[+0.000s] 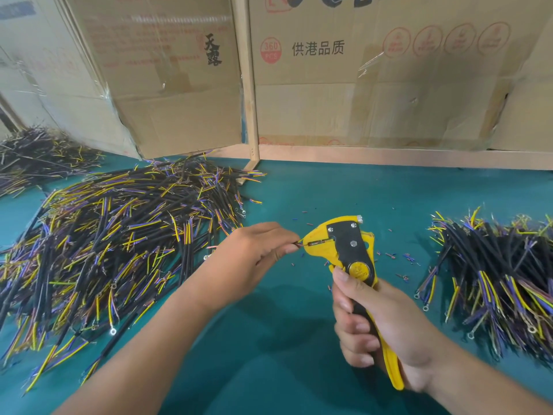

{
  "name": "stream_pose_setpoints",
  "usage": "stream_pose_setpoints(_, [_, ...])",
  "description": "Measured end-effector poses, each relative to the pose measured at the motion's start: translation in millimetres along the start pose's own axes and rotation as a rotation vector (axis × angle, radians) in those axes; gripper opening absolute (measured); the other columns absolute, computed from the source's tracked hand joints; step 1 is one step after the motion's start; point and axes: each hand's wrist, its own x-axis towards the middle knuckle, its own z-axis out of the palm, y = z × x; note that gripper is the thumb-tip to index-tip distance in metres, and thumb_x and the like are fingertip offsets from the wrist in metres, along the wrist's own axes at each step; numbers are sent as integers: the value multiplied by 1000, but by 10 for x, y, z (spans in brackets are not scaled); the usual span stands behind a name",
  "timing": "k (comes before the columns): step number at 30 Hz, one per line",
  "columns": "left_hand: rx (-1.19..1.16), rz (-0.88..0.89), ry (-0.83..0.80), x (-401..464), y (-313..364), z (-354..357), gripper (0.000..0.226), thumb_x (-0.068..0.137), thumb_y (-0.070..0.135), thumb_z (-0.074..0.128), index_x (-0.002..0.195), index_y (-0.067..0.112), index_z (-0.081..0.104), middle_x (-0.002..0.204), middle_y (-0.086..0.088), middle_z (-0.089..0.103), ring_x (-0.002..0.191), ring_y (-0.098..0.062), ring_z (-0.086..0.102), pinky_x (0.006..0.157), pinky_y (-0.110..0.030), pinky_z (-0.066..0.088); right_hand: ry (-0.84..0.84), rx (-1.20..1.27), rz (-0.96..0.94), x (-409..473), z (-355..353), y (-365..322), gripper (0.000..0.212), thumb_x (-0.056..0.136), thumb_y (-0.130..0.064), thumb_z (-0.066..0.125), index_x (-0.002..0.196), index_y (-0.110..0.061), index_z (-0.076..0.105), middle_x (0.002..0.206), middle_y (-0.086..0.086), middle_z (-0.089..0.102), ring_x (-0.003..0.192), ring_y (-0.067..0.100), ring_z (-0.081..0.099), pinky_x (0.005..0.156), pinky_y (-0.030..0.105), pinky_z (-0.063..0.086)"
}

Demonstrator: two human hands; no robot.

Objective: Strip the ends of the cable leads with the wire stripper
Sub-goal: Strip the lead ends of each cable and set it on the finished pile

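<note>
Step in hand, as I read it: one lead end is fed into the nose of the wire stripper (341, 247), ready for a squeeze. To do it well I'd keep the lead straight and in line w/ the jaws, seat only the tip so the bared length matches the others, squeeze the handles fully in one go, then draw the lead out w/o twisting so the strands don't fray. Risk: lead slips sideways and the cut nicks copper or takes too much.

My left hand (257, 250) pinches the cable lead (300, 241) between thumb and fingertips right at the stripper's mouth; only a short yellow/dark stub shows between fingers and tool, the rest is hidden under the hand.

My right hand (374, 319) is wrapped round the yellow-black handles, fingers curled tight, thumb up near the pivot. Handles look close together, but whether fully squeezed I can't tell.

Stock: big pile of leads (119, 235) on the left of the green table (299, 339), a smaller pile (493, 274) on the right. Insulation bits (401, 262) lie scattered round the tool head. Cardboard boxes (359, 85) stand behind.
</note>
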Motion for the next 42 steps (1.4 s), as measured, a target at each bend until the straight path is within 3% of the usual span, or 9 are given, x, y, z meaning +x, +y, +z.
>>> stream_pose_setpoints(6, [-36, -16, -53, -18, -75, -50, 24, 103, 20, 49, 103, 7, 69, 85, 0, 61, 73, -20, 56, 68, -35, 48, 12, -15, 10, -31, 13, 8, 51, 70, -54, 78, 67, -15, 46, 58, 3, 26, 41, 16, 22, 44, 23, 29])
stream_pose_setpoints(17, [-69, -18, -65, -11, -69, -76, 26, 102, 23, 49, 102, 9, 70, 84, 1, 61, 73, -17, 56, 68, -32, 48, 15, -35, 14, -28, -22, -3, 51, 72, -53, 78, 68, -14, 46, 59, 4, 27, 41, 16, 23, 44, 23, 30])
stream_pose_setpoints(22, [-74, 13, -73, -15, -71, -106, 24, 102, 22, 49, 100, 9, 69, 84, 6, 59, 73, -9, 52, 69, -20, 44, -1, -41, 26, -37, -30, -18, 51, 72, -54, 78, 67, -14, 47, 59, 4, 28, 41, 16, 24, 44, 23, 29])
stream_pose_setpoints(26, [-43, 22, -98, -7, -72, -108, 24, 103, 21, 48, 98, 8, 68, 82, 2, 59, 72, -14, 53, 68, -28, 46, -13, -55, 39, -38, -28, -30, 47, 75, -51, 77, 67, -15, 48, 60, 4, 29, 42, 15, 24, 43, 23, 29])
stream_pose_setpoints(28, [-25, 32, -115, -23, -90, -140, 21, 102, 17, 51, 98, 7, 68, 82, 3, 60, 73, -13, 54, 69, -24, 46, -20, -41, 30, -42, -32, -26, 43, 83, -45, 75, 67, -15, 48, 59, 4, 29, 41, 15, 24, 42, 23, 29])
stream_pose_setpoints(31, [36, -94, 103, -129, -359, -386, 14, 98, 9, 58, 99, 8, 72, 90, 4, 69, 82, -4, 62, 77, -26, 50, 44, 113, -51, -51, -190, -180, 36, 87, -34, 69, 65, -16, 46, 54, 0, 27, 37, 11, 23, 38, 21, 29])
stream_pose_setpoints(33, [47, -184, 242, -182, -450, -541, 18, 99, 17, 56, 99, 10, 72, 91, 6, 70, 84, -2, 63, 77, -30, 51, 110, 153, -125, -75, -301, -327, 35, 81, -37, 66, 65, -16, 44, 53, -1, 25, 36, 10, 22, 36, 22, 29])
stream_pose_setpoints(37, [49, -95, 50, -88, -232, -293, 24, 101, 21, 50, 93, 5, 67, 80, -1, 62, 75, -19, 57, 73, -33, 47, 3, 165, -106, -18, -308, -251, 31, 93, -27, 66, 76, -8, 49, 62, 7, 33, 47, 20, 34, 47, 36, 41])
stream_pose_setpoints(42, [15, -66, 85, -41, -173, -265, 22, 101, 21, 52, 94, 7, 67, 80, 2, 60, 75, -11, 54, 72, -19, 43, -131, 195, -54, 26, -301, -121, 29, 85, -29, 75, 94, -5, 61, 77, 15, 45, 68, 32, 47, 72, 47, 50])
